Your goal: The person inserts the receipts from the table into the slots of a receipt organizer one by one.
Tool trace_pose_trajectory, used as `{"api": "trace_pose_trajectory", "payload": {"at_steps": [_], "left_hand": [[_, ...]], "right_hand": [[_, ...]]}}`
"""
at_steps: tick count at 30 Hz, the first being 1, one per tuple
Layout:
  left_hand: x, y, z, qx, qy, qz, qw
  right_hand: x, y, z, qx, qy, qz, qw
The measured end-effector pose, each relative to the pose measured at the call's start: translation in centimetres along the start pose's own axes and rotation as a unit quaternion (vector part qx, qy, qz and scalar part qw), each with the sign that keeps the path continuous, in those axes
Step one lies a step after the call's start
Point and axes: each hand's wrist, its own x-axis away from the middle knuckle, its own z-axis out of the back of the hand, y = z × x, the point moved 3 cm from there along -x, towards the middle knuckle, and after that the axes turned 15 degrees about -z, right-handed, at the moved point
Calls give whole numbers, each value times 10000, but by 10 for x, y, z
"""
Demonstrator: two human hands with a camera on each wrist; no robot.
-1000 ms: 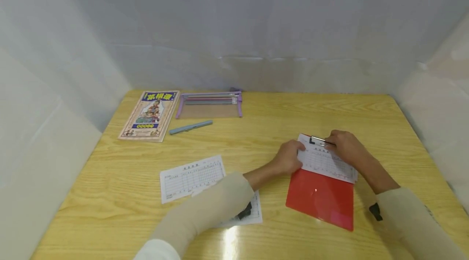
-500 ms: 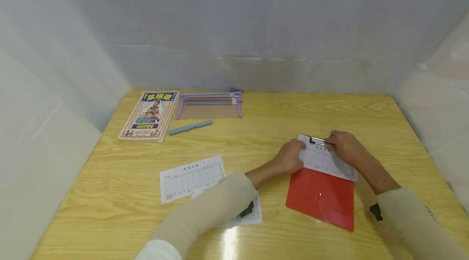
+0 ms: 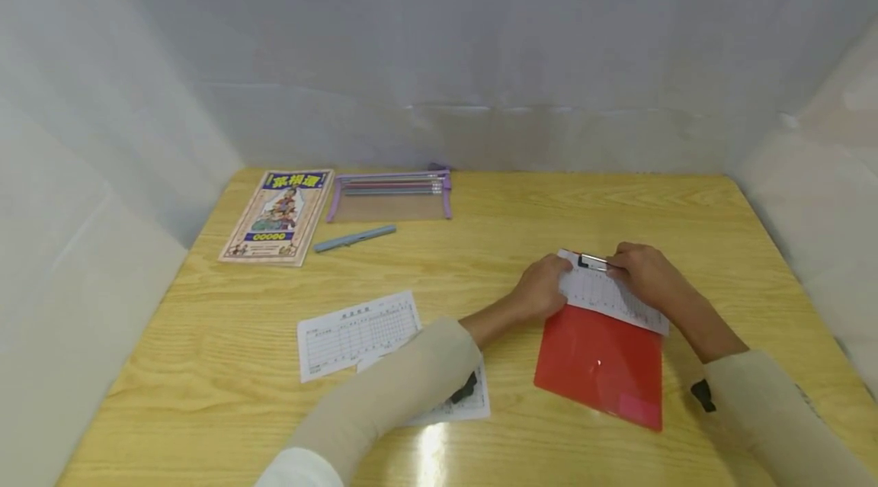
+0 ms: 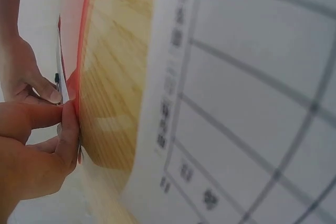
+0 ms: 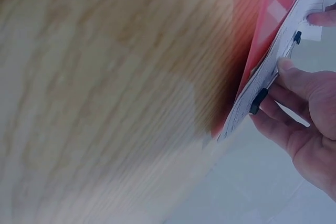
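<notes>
On the right of the table in the head view is a red clipboard [image 3: 600, 365] with a black-ended metal clip [image 3: 594, 263] at its top. White printed form sheets [image 3: 610, 302] cover its upper part, under the clip. My left hand [image 3: 543, 286] pinches the left edge of the sheets and clipboard between thumb and fingers. My right hand [image 3: 643, 273] grips the clip at its right side. In the right wrist view, the right thumb [image 5: 296, 77] presses on the clip and its fingers curl behind. Clipboard and sheets appear tilted up off the table in both wrist views.
Two loose forms [image 3: 360, 334] lie left of centre, partly under the left sleeve [image 3: 405, 388]. A comic-style booklet [image 3: 277, 219], a purple-edged pencil pouch [image 3: 391, 205] and a blue pen [image 3: 355, 238] lie at the back left. A grey-white sheet [image 3: 439, 75] hangs behind the table.
The lower edge of the sheets has risen slightly toward the clip, baring more red board. Both hands have kept almost the same place.
</notes>
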Motion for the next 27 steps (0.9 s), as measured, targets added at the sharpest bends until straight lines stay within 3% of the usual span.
{"api": "trace_pose_trajectory", "payload": {"at_steps": [10,17,21,27], "left_hand": [[-1,-2,2,93,1,-102,9999],[4,-5,7,328,218,216,9990],[14,-12,19,664,436,217,9966],[41,-30,54,1413,609,65,9881]], "right_hand": [[-2,-2,1,78,-38,-26,10000],[-1,-3,1,-9,-70,-205,9998],[-1,-3,1,-54,-125,-313,9994],[-2,-1,0,-89,-167,-401,9990]]}}
